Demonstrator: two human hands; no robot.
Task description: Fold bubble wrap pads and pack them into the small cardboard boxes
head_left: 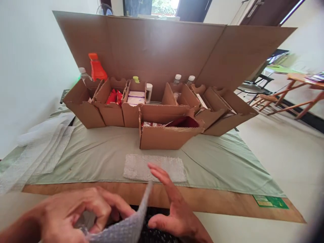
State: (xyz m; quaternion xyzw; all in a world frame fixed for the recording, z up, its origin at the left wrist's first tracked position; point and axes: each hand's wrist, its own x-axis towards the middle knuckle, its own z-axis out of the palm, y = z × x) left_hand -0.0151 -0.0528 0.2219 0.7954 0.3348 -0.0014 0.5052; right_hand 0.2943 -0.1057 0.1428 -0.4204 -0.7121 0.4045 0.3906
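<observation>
In the head view, low at the front, my left hand is closed on a sheet of bubble wrap. The sheet's upper corner sticks up between my two hands. My right hand is open just right of that sheet, thumb and fingers spread apart, with nothing in it. Beyond my right fingertips a flat folded piece of bubble wrap lies on the green cloth. Part of it is hidden behind my right fingers.
Farther back stand several cardboard bins, including a front box with dark red packets. An orange bottle stands before the tall cardboard panel. Strips of bubble wrap hang at the left. A wooden edge borders the table's front.
</observation>
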